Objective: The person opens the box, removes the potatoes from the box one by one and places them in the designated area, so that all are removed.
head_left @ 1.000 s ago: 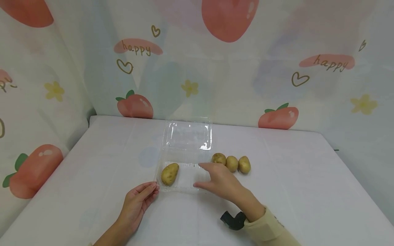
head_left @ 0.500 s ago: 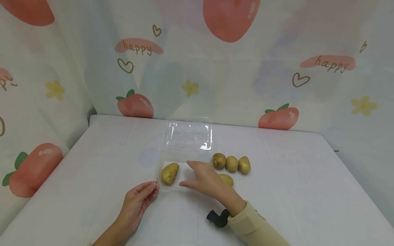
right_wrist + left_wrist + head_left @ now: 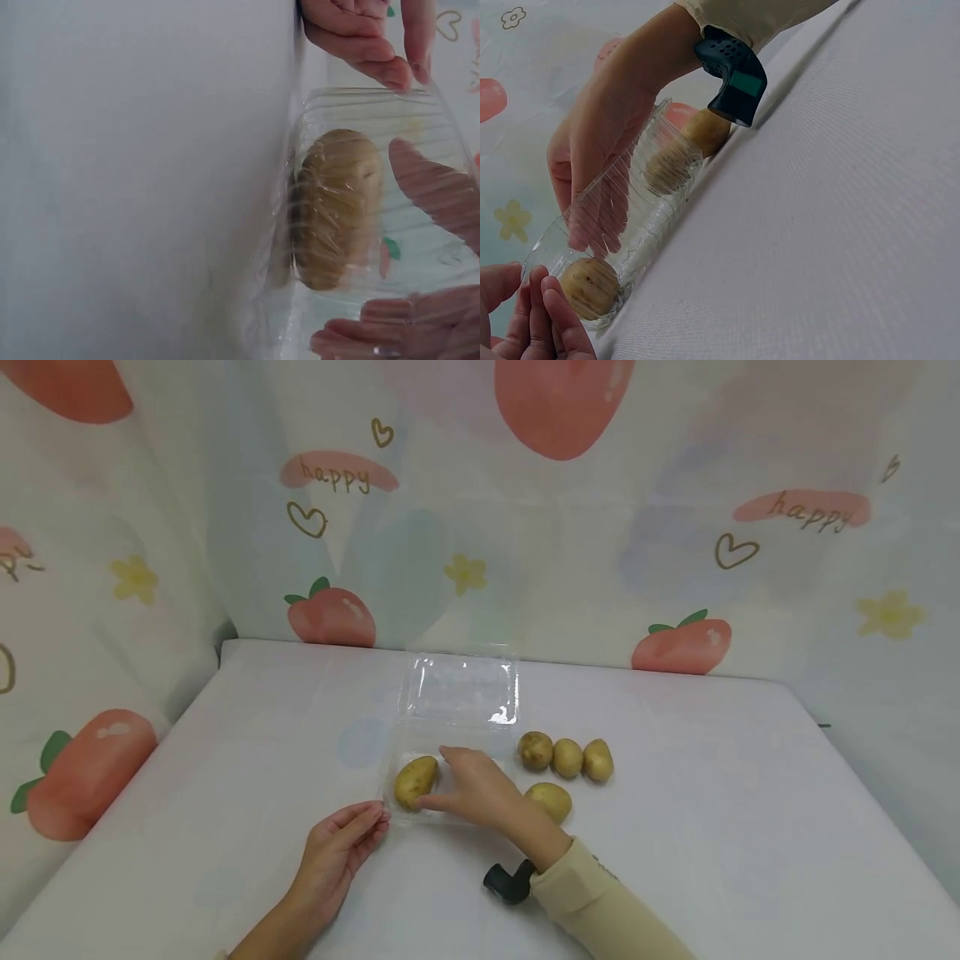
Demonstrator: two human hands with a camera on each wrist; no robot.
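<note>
A clear plastic hinged box (image 3: 465,687) lies on the table with its lid folded back. One potato (image 3: 415,782) sits at the left end of its base. My left hand (image 3: 337,852) pinches the box's front left corner between thumb and fingers. Above the base is my right hand (image 3: 480,789), thumb and fingers spread apart near that potato's right side. In the right wrist view the potato (image 3: 341,210) shows through the box wall, a gap between it and my right thumb (image 3: 431,184). My right hand hides the base's middle.
Three potatoes (image 3: 567,758) stand in a row right of the box. Another potato (image 3: 549,800) lies nearer, partly behind my right wrist. A black curved device (image 3: 508,883) is at my right wrist. A printed cloth backdrop (image 3: 570,568) rises behind the table.
My right hand has moved left over the box toward the potato in it, uncovering the nearer potato on the right. My left hand has stayed at the box corner.
</note>
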